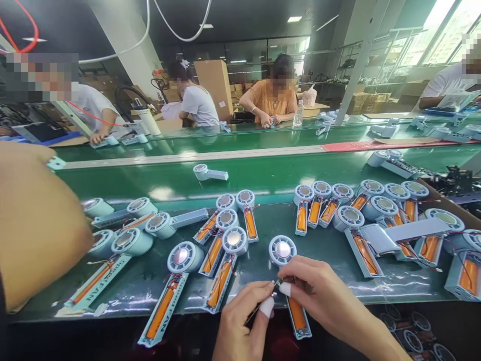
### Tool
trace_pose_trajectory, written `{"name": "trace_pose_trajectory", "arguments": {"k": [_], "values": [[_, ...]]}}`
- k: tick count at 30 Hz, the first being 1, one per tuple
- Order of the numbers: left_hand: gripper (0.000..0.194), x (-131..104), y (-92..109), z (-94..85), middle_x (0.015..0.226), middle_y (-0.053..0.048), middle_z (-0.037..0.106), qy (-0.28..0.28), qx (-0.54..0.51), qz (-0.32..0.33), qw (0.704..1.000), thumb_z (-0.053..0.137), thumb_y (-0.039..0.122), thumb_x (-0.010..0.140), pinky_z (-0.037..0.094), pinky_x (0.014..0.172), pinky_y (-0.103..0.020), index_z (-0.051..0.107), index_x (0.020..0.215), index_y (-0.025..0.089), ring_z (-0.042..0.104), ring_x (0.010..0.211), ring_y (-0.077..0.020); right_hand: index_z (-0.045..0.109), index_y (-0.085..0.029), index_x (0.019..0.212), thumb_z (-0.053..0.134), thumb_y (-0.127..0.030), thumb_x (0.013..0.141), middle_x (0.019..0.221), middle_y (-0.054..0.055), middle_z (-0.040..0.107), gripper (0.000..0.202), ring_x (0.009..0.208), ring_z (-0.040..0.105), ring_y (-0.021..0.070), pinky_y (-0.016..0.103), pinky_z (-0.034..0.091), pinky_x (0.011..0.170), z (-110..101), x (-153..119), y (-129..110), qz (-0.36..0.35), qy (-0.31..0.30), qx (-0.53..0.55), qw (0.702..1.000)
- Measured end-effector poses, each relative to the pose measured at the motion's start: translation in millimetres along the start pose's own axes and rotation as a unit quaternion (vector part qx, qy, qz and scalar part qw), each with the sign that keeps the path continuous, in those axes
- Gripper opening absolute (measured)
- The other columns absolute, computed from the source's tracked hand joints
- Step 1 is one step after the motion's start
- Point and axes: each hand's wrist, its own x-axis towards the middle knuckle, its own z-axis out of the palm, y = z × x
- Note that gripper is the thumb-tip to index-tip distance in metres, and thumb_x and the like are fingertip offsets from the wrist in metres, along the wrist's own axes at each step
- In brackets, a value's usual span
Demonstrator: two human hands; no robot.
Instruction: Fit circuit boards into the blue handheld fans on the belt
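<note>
My left hand [246, 318] and my right hand [315, 286] meet at the bench's front edge, both closed in a pinch. Between the fingertips are thin wires [277, 283] with a tiny end piece, too small to make out. White finger covers sit on both thumbs. Just behind my fingers lies a light-blue handheld fan [282, 249], its round head away from me. Its open handle, showing an orange battery [297, 315], points toward me under my right hand. To the left, another open fan [184, 256] sticks out over the edge.
More open fans [235, 240] lie left of centre, and several crowd the right side [349, 216]. A closed fan [201, 172] rests on the green belt [165, 175]. Someone's arm [41, 225] reaches in at the left. Co-workers sit beyond the belt. Round parts [413, 341] lie below, right.
</note>
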Motion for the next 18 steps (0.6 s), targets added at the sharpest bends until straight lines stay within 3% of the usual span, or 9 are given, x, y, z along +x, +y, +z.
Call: {"name": "trace_pose_trajectory", "arguments": {"k": [5, 10, 12, 15, 18], "values": [[0.026, 8.1, 6.2, -5.4, 0.101, 0.001, 0.08, -0.012, -0.033, -0.038, 0.999, 0.062, 0.014, 0.086, 0.056, 0.084, -0.02, 0.079, 0.094, 0.032, 0.075, 0.093, -0.0178, 0.071, -0.024, 0.099, 0.051, -0.007, 0.096, 0.09, 0.0, 0.064, 0.027, 0.081, 0.06, 0.0143, 0.023, 0.042, 0.072, 1.4, 2.5, 2.1, -0.026, -0.013, 0.045, 0.999], [0.02, 10.1, 12.0, -3.8, 0.108, -0.002, 0.079, -0.008, -0.048, -0.083, 0.995, 0.064, 0.021, 0.088, 0.055, 0.088, -0.024, 0.079, 0.096, 0.032, 0.073, 0.1, -0.0206, 0.073, -0.024, 0.101, 0.05, -0.018, 0.098, 0.091, 0.004, 0.065, 0.024, 0.081, 0.06, 0.0173, 0.025, 0.043, 0.071, 12.1, 2.4, -0.1, 0.004, 0.042, 0.051, 0.998], [0.018, 6.8, 17.0, -0.4, 0.113, -0.004, 0.077, -0.004, -0.061, -0.1, 0.993, 0.063, 0.029, 0.09, 0.056, 0.088, -0.027, 0.078, 0.099, 0.031, 0.072, 0.103, -0.0229, 0.073, -0.023, 0.101, 0.051, -0.025, 0.099, 0.083, 0.003, 0.065, 0.022, 0.073, 0.058, 0.0165, 0.025, 0.042, 0.065, 11.9, 0.2, -5.0, 0.038, 0.036, 0.09, 0.995], [0.035, -1.8, 22.1, 7.3, 0.119, -0.008, 0.074, 0.019, -0.115, -0.14, 0.983, 0.052, 0.049, 0.096, 0.058, 0.083, -0.031, 0.077, 0.108, 0.027, 0.07, 0.102, -0.0261, 0.07, -0.022, 0.101, 0.057, -0.037, 0.097, 0.073, -0.001, 0.064, 0.02, 0.064, 0.055, 0.0144, 0.023, 0.042, 0.06, 6.6, -4.7, -9.9, 0.113, 0.013, 0.191, 0.975], [0.05, -6.8, 18.3, 15.9, 0.114, -0.011, 0.075, 0.044, -0.173, -0.208, 0.962, 0.042, 0.058, 0.097, 0.057, 0.082, -0.033, 0.073, 0.114, 0.024, 0.07, 0.094, -0.0252, 0.065, -0.021, 0.104, 0.065, -0.04, 0.091, 0.08, 0.001, 0.064, 0.023, 0.068, 0.056, 0.0147, 0.024, 0.046, 0.063, 1.8, -8.1, -4.8, 0.157, 0.014, 0.308, 0.938]]}}
